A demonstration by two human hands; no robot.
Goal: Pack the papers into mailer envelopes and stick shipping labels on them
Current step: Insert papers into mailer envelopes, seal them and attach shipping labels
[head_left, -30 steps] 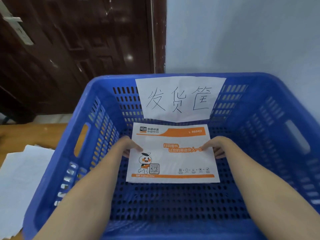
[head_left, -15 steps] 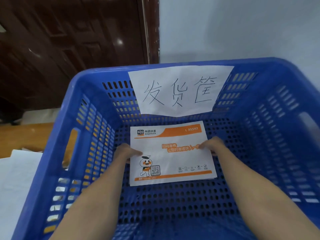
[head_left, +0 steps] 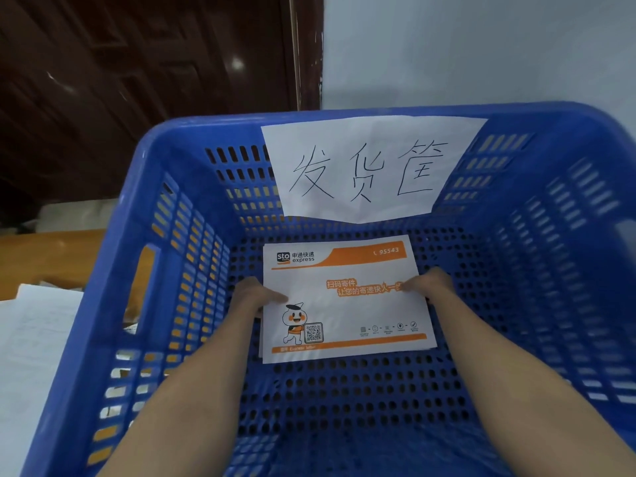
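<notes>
Blue crate [head_left: 113, 304] holds my left hand [head_left: 256, 297] and right hand [head_left: 430, 282] pinching the mailer envelope [head_left: 344, 304] flat on its floor, so I'd guess this one's packed, though loose papers [head_left: 38, 339] wait on the counter [head_left: 51, 242].

Blue basket [head_left: 144, 235] – perforated grid of holes and slots. White mailer [head_left: 344, 304] with orange bands, orange text, black QR code. White sign [head_left: 371, 166] – black handwritten characters. Dark brown door [head_left: 137, 63].
</notes>
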